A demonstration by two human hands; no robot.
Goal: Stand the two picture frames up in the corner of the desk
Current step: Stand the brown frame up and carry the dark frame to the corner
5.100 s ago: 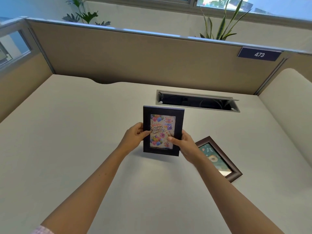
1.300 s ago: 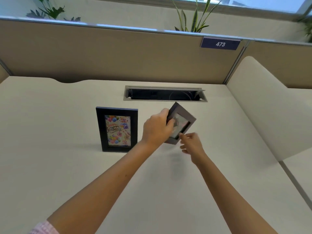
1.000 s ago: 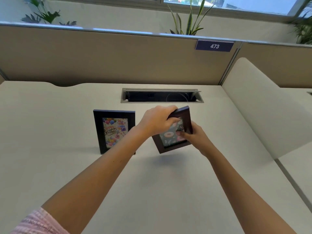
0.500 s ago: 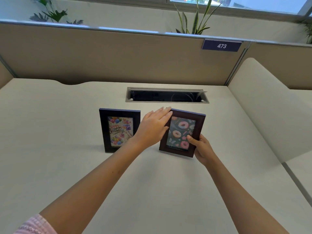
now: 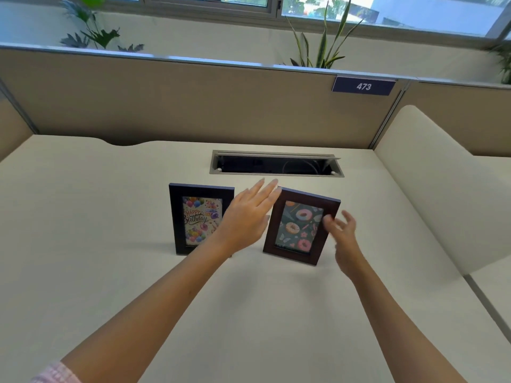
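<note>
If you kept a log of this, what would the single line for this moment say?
birthday frame: upright | donut frame: upright | left hand: open beside it | right hand: open, blurred

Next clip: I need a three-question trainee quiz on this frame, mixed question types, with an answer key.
1. True or false: the donut frame lies flat on the desk.
2. Multiple choice: the birthday frame stands where relative to the donut frame? A) to its left B) to its right C) behind it
3. Fill in: the plate on the partition reads ___.

Key
1. False. It stands upright, slightly turned; the left hand and right hand are open beside it, gripping nothing.
2. A
3. 473
</note>
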